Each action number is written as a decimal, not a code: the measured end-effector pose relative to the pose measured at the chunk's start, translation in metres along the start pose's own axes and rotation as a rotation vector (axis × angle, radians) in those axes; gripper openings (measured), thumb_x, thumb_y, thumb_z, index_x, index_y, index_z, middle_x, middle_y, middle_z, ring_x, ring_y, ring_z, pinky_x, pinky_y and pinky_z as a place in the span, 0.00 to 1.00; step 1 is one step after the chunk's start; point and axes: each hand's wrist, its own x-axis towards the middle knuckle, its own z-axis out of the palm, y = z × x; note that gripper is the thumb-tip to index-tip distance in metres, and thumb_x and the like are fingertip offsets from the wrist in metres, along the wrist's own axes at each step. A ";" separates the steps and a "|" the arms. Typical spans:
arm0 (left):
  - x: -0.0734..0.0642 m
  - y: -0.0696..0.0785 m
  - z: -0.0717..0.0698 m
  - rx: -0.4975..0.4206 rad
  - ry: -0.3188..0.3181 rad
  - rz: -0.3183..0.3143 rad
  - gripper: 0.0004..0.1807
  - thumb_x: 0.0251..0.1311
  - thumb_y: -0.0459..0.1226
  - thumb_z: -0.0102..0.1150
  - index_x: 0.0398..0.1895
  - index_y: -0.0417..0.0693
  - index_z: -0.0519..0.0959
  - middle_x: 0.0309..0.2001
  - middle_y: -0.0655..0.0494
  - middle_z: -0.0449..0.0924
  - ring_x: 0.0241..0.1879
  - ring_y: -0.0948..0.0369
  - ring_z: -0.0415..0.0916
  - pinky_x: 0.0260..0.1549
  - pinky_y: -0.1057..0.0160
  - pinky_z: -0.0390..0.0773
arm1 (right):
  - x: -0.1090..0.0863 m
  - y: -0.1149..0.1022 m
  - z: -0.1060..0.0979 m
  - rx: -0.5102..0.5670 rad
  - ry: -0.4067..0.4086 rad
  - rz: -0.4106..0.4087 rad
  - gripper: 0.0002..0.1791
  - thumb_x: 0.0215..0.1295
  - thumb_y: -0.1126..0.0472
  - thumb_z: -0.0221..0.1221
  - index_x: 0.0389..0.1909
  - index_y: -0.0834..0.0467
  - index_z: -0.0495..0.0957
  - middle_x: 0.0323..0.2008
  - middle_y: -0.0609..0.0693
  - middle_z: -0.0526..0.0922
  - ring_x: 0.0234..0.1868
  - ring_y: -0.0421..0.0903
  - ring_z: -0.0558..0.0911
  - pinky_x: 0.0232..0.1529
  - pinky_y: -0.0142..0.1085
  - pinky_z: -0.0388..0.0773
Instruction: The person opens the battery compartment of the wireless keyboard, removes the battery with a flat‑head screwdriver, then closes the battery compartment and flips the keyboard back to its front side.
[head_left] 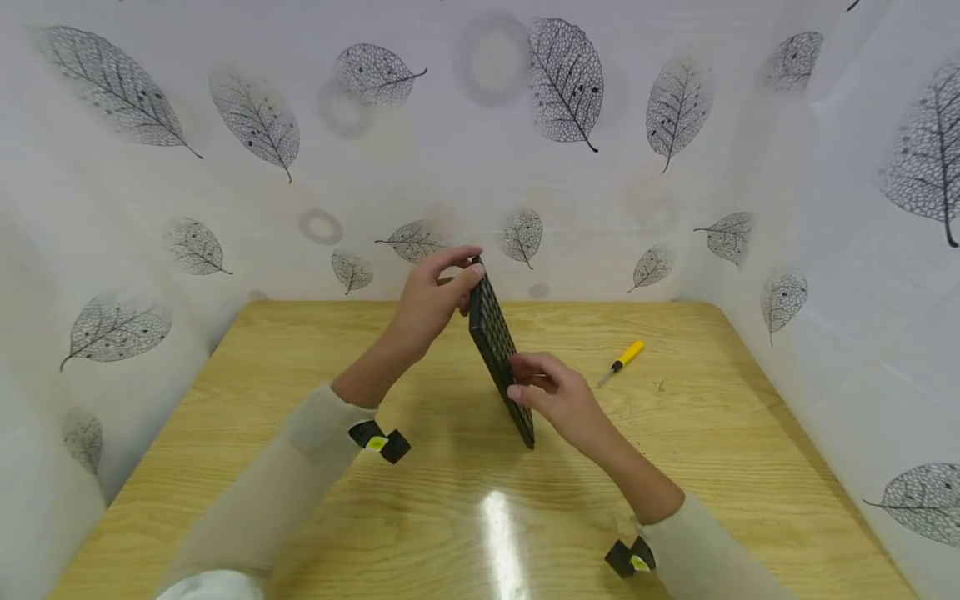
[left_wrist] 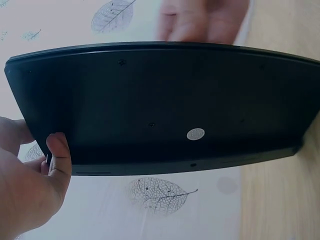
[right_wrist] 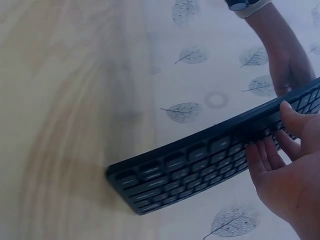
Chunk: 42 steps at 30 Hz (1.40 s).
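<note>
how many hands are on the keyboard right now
2: the left hand holds the raised end of the keyboard, and the right hand is on its key side, lower down.

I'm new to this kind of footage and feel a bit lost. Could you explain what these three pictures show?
There's no machine here, just a person's two bare hands. The head picture comes from a camera worn on the head, looking forward and down. The other two come from cameras on the wrists, each watching that hand's work.

The left hand grips one end of a black keyboard, raised on end above the table. The right hand touches its key side; whether it also grips is hard to tell. The left wrist picture shows the keyboard's back, the right wrist picture its keys.

A screwdriver with a yellow handle lies on the table.
</note>
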 end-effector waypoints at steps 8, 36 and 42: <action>0.003 0.002 0.010 -0.013 0.008 0.026 0.21 0.73 0.43 0.55 0.65 0.50 0.76 0.52 0.50 0.73 0.26 0.57 0.70 0.30 0.61 0.75 | 0.011 -0.029 -0.004 0.032 0.013 -0.082 0.24 0.70 0.53 0.63 0.65 0.49 0.75 0.59 0.49 0.78 0.59 0.47 0.79 0.55 0.34 0.79; 0.009 0.011 0.031 -0.028 0.002 0.051 0.22 0.71 0.44 0.58 0.64 0.46 0.76 0.57 0.50 0.67 0.31 0.57 0.77 0.33 0.58 0.80 | 0.031 -0.087 -0.010 -0.001 0.138 -0.261 0.16 0.72 0.56 0.61 0.58 0.51 0.81 0.54 0.47 0.75 0.51 0.46 0.75 0.50 0.32 0.75; 0.012 0.011 0.031 -0.012 -0.021 0.052 0.22 0.71 0.44 0.58 0.64 0.47 0.77 0.57 0.50 0.67 0.35 0.57 0.80 0.35 0.59 0.81 | 0.031 -0.088 -0.011 0.010 0.145 -0.266 0.16 0.71 0.58 0.61 0.58 0.54 0.82 0.54 0.48 0.75 0.50 0.47 0.76 0.48 0.32 0.74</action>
